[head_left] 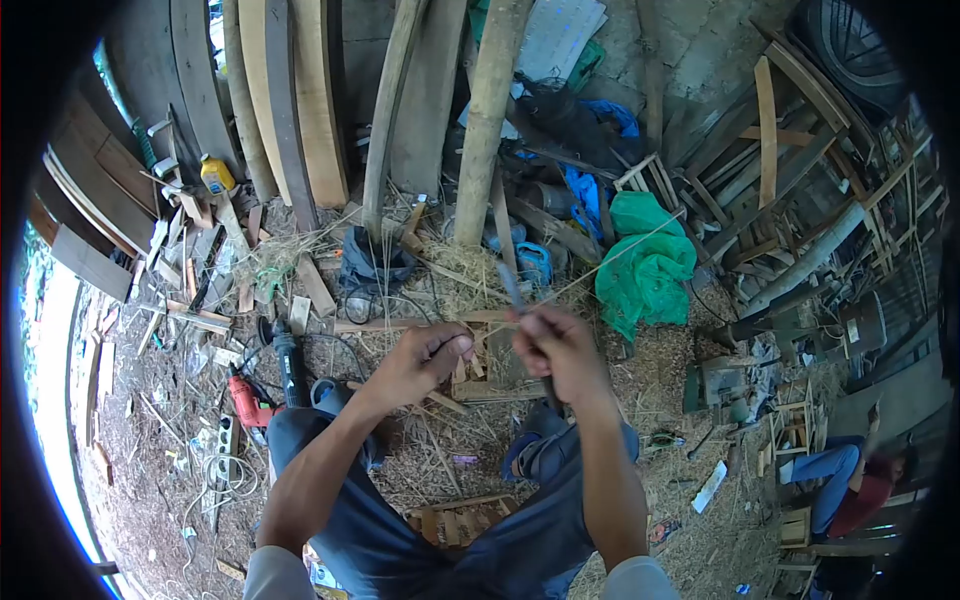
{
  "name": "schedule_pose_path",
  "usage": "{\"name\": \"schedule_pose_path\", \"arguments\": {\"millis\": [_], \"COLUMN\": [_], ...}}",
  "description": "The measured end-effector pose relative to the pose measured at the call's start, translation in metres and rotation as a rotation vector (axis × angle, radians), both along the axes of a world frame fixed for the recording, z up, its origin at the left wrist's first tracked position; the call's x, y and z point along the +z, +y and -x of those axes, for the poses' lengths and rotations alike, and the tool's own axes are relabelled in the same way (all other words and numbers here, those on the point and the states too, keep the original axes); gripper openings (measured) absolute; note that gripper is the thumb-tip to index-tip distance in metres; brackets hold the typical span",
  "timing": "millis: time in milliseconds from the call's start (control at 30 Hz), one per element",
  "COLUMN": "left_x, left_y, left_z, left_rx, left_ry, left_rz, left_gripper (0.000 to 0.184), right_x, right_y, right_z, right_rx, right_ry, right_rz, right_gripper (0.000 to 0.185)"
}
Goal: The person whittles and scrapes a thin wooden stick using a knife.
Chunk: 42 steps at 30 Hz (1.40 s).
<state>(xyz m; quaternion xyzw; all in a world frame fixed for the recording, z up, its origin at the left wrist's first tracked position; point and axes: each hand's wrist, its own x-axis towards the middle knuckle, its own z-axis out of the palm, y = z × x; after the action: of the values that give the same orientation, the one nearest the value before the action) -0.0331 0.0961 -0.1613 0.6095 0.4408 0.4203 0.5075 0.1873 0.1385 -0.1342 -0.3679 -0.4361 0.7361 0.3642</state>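
1. Your right hand (565,352) is closed around a long, thin tool that looks like a knife (512,287); its grey blade points up and away from you, and its dark handle shows below your palm.
2. A thin strip (600,267) runs from beside that hand up across the green plastic bag (655,285). Whether those fingers also grip it, you cannot tell from here.
3. Your left hand (422,362) is near, apart from the right, with thumb and forefinger pinched together; whether anything sits between them is unclear.
4. The step in hand looks like handling the strip at the blade. Judging by this, the next move calls for a firm hold on the handle and left fingertips clear of the edge.
5. The grinder (290,368) and red power tool (244,400) lie on your left, on ground (400,480) strewn with shavings. A seated person (855,500) is well apart, at far right.
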Motion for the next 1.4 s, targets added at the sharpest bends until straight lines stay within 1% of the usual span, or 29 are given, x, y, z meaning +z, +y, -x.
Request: {"name": "schedule_pose_path", "arguments": {"millis": [67,133,267,333,400,467,533,600,700,767,867,967,1100,1167,1200,1267,1333,1400], "left_x": [0.0,0.006,0.005,0.009,0.008,0.01,0.009,0.012,0.019,0.02,0.02,0.014,0.003,-0.001,0.002,0.01,0.01,0.01], "left_y": [0.002,0.003,0.006,0.005,0.008,0.009,0.011,0.014,0.015,0.016,0.017,0.019,0.021,0.023,0.022,0.018,0.018,0.016], "left_z": [0.003,0.009,0.014,0.016,0.014,0.01,0.008,0.008,0.004,0.003,0.001,0.002,-0.002,-0.004,-0.003,-0.002,-0.002,-0.004], "left_rx": [0.006,-0.016,-0.034,-0.065,-0.087,-0.103,-0.119,-0.13,-0.135,-0.155,-0.192,-0.194,-0.176,-0.166,-0.163,-0.099,-0.13,-0.152], "left_ry": [0.095,0.101,0.087,-0.007,-0.02,-0.049,-0.058,-0.062,-0.083,-0.143,-0.201,-0.193,-0.163,-0.236,-0.23,-0.214,-0.187,-0.175], "left_rz": [-0.095,-0.108,-0.061,0.085,0.105,0.115,0.152,0.185,0.18,0.239,0.285,0.302,0.249,0.285,0.286,0.303,0.301,0.298], "left_gripper": [0.024,0.024,0.027,0.029,0.032,0.033,0.031,0.03,0.035,0.036,0.036,0.035,0.034,0.033,0.033,0.032,0.032,0.032], "right_x": [-0.002,-0.003,-0.003,-0.006,-0.002,-0.002,-0.001,0.001,-0.001,-0.001,0.0,0.001,0.001,-0.006,-0.003,0.003,0.003,0.001], "right_y": [0.002,0.011,0.012,0.008,0.001,0.002,0.008,0.009,0.013,0.013,0.013,0.013,0.005,-0.006,0.0,0.017,0.014,0.004], "right_z": [0.001,-0.007,-0.014,-0.007,0.0,0.0,-0.007,-0.01,-0.014,-0.015,-0.017,-0.017,-0.003,0.015,0.01,-0.009,-0.006,-0.002], "right_rx": [0.007,-0.114,-0.136,-0.138,-0.027,-0.019,-0.012,-0.034,-0.074,-0.104,-0.136,-0.131,-0.118,0.004,0.006,-0.184,-0.172,-0.133], "right_ry": [-0.01,0.013,0.002,0.011,-0.007,0.013,0.0,-0.006,-0.023,-0.041,-0.058,-0.082,-0.049,-0.081,-0.073,-0.031,0.002,-0.089], "right_rz": [0.0,-0.009,-0.027,-0.067,-0.048,-0.011,-0.051,-0.049,-0.085,-0.058,-0.075,-0.101,-0.082,-0.089,-0.088,-0.032,-0.025,-0.013], "right_gripper": [0.026,0.027,0.027,0.025,0.022,0.019,0.028,0.03,0.031,0.032,0.032,0.03,0.028,0.027,0.027,0.024,0.023,0.023]}}
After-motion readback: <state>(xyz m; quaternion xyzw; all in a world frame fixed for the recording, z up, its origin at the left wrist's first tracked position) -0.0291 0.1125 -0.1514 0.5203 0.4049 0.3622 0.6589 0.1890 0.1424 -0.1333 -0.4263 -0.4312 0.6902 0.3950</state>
